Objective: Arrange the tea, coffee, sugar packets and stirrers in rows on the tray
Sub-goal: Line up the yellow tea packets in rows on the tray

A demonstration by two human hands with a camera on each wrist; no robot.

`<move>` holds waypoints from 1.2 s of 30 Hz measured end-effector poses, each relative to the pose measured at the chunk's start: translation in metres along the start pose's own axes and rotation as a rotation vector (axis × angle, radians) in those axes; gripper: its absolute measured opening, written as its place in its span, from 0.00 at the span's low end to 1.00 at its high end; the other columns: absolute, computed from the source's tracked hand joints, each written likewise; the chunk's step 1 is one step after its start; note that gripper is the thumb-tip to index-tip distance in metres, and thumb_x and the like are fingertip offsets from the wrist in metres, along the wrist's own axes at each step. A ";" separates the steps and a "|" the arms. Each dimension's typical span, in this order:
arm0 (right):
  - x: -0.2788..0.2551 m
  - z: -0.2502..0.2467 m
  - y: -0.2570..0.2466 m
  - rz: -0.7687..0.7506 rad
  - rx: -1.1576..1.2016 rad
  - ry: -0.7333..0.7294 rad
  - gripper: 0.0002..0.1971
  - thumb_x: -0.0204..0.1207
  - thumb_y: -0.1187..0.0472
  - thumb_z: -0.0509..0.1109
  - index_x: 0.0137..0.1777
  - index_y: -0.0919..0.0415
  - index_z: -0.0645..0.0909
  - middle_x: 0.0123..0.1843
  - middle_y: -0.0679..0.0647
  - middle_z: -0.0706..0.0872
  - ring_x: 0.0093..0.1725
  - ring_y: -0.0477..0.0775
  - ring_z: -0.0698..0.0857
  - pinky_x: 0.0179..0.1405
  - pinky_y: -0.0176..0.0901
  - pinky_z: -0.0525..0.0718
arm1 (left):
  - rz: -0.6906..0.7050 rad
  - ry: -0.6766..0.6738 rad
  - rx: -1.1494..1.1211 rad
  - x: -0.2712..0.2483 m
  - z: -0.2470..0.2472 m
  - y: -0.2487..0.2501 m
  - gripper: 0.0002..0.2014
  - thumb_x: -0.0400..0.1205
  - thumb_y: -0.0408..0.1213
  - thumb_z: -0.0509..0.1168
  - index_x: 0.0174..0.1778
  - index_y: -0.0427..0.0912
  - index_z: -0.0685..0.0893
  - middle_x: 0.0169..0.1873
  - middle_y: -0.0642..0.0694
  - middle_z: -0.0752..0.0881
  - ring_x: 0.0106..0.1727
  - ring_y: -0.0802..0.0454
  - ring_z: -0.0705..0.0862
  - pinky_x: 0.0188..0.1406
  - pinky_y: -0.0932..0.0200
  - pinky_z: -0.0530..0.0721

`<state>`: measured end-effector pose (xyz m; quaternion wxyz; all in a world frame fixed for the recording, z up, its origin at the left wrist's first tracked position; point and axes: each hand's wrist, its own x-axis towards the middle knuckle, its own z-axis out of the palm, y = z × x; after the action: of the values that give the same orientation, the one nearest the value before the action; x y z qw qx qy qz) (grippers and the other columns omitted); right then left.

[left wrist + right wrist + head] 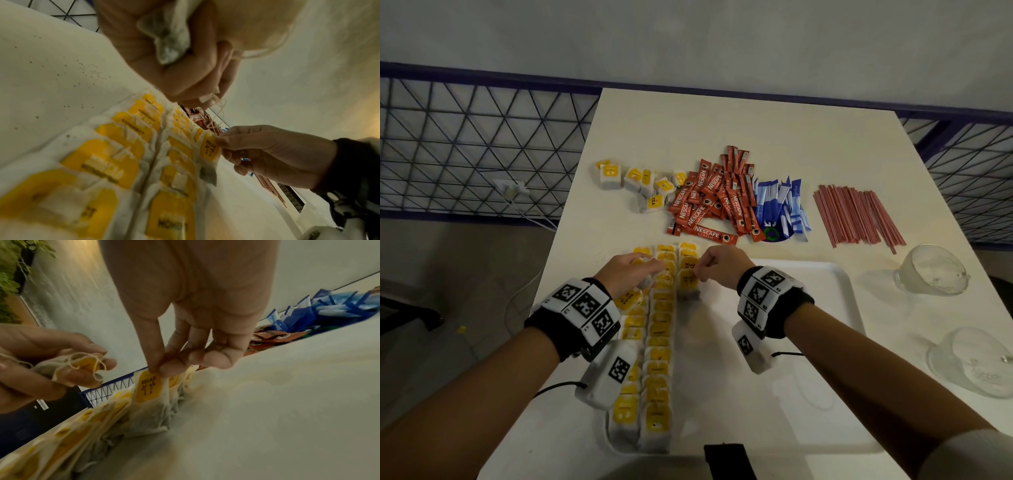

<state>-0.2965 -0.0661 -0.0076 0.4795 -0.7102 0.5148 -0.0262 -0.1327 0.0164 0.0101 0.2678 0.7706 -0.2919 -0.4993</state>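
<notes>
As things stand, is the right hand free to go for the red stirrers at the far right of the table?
Probably not yet: the right hand is pinching a tea bag at the third row. The path to the stirrers looks open, with the glass cups off to the side.

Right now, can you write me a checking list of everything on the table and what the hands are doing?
Surface: white table, speckled near the tray.
Job's things: tea bags in rows on tray; loose tea bags, coffee sticks, sugar packets, stirrers beyond it.
Clutter: two glass cups.
Hands: left hand holds bunched tea bags; right hand pinches a tea bag tag.
Cables: white cable on floor.
Surroundings: blue mesh fence.
</notes>
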 end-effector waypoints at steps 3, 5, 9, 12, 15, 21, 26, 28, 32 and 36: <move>0.003 0.000 -0.001 0.037 -0.019 0.001 0.11 0.74 0.63 0.70 0.32 0.54 0.76 0.31 0.45 0.82 0.32 0.38 0.77 0.21 0.17 0.70 | -0.005 -0.009 0.018 0.002 0.001 0.001 0.28 0.78 0.46 0.68 0.72 0.38 0.73 0.66 0.39 0.79 0.63 0.45 0.79 0.63 0.53 0.75; 0.006 0.001 -0.002 0.074 -0.028 0.012 0.06 0.75 0.61 0.70 0.37 0.56 0.78 0.35 0.48 0.82 0.33 0.42 0.77 0.22 0.23 0.72 | -0.015 -0.013 0.021 0.003 0.001 0.001 0.30 0.77 0.46 0.69 0.73 0.38 0.72 0.66 0.40 0.79 0.66 0.44 0.78 0.67 0.52 0.75; 0.010 0.003 -0.003 0.141 -0.032 0.005 0.12 0.75 0.59 0.70 0.31 0.53 0.73 0.31 0.47 0.75 0.28 0.43 0.72 0.11 0.21 0.68 | -0.015 -0.017 0.030 0.006 0.002 -0.001 0.29 0.77 0.47 0.69 0.71 0.38 0.75 0.66 0.40 0.79 0.66 0.45 0.78 0.68 0.51 0.75; 0.011 0.004 -0.004 0.168 -0.033 -0.026 0.13 0.76 0.60 0.69 0.31 0.52 0.72 0.30 0.48 0.75 0.28 0.44 0.73 0.11 0.22 0.69 | -0.018 -0.025 0.029 0.009 0.001 -0.002 0.28 0.76 0.48 0.70 0.70 0.38 0.76 0.65 0.41 0.80 0.65 0.46 0.78 0.65 0.54 0.74; 0.012 0.005 -0.004 0.166 -0.047 -0.032 0.12 0.76 0.59 0.69 0.33 0.52 0.71 0.31 0.48 0.75 0.29 0.44 0.74 0.20 0.28 0.73 | -0.012 -0.042 0.032 0.011 0.000 -0.005 0.27 0.76 0.48 0.70 0.69 0.39 0.78 0.65 0.42 0.81 0.65 0.47 0.79 0.62 0.55 0.74; 0.007 -0.010 -0.006 0.148 0.019 0.024 0.10 0.77 0.58 0.69 0.37 0.54 0.71 0.30 0.48 0.81 0.27 0.44 0.75 0.22 0.32 0.71 | -0.035 -0.036 -0.011 0.013 -0.002 -0.004 0.30 0.71 0.51 0.73 0.66 0.39 0.80 0.59 0.41 0.84 0.60 0.45 0.82 0.65 0.50 0.76; -0.012 -0.023 -0.014 0.052 0.066 -0.007 0.09 0.77 0.59 0.68 0.39 0.54 0.71 0.32 0.48 0.82 0.28 0.45 0.76 0.24 0.33 0.76 | -0.045 -0.009 -0.119 0.015 -0.004 0.005 0.17 0.78 0.48 0.66 0.56 0.41 0.85 0.47 0.41 0.86 0.54 0.41 0.82 0.60 0.48 0.77; -0.023 -0.021 -0.021 0.003 0.135 -0.065 0.09 0.77 0.61 0.69 0.39 0.55 0.71 0.32 0.50 0.82 0.27 0.45 0.77 0.24 0.32 0.77 | -0.083 -0.001 -0.213 0.015 -0.003 0.011 0.18 0.78 0.49 0.66 0.58 0.42 0.84 0.55 0.35 0.85 0.59 0.35 0.81 0.66 0.44 0.75; -0.039 -0.010 -0.040 -0.062 0.249 -0.180 0.09 0.76 0.61 0.71 0.39 0.57 0.72 0.33 0.53 0.84 0.29 0.48 0.80 0.32 0.38 0.81 | -0.163 -0.054 -0.486 0.011 0.002 0.024 0.14 0.79 0.48 0.64 0.50 0.41 0.83 0.30 0.41 0.82 0.30 0.45 0.81 0.33 0.58 0.77; -0.050 0.004 -0.057 -0.041 0.321 -0.267 0.09 0.74 0.59 0.72 0.41 0.58 0.73 0.35 0.54 0.84 0.31 0.48 0.82 0.34 0.36 0.84 | -0.216 -0.072 -0.616 0.008 0.006 0.025 0.12 0.80 0.47 0.62 0.40 0.42 0.80 0.28 0.44 0.80 0.29 0.48 0.78 0.33 0.58 0.75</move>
<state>-0.2771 -0.0254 0.0535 0.6497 -0.6322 0.4215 -0.0234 -0.1400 -0.0079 0.0207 0.4232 0.6619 -0.0530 -0.6164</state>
